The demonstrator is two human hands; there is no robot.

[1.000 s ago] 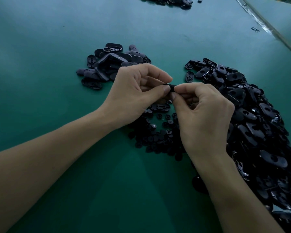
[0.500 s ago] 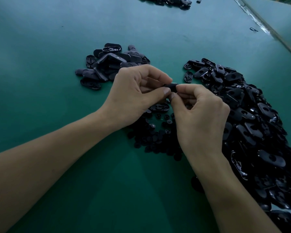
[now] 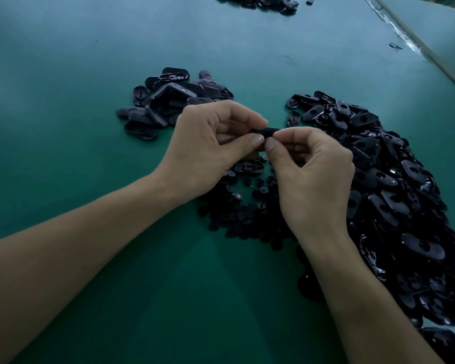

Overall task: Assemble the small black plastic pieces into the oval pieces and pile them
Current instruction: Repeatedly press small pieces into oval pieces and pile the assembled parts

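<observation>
your left hand (image 3: 208, 143) and right hand (image 3: 313, 174) hovered together above the green surface (image 3: 90, 74), fingers (image 3: 252, 141) of both clamped on one oval piece (image 3: 267, 132), its long axis running left to right between them. the pile (image 3: 174, 101) that looked finished lay beyond your left hand, the nearer one.
</observation>
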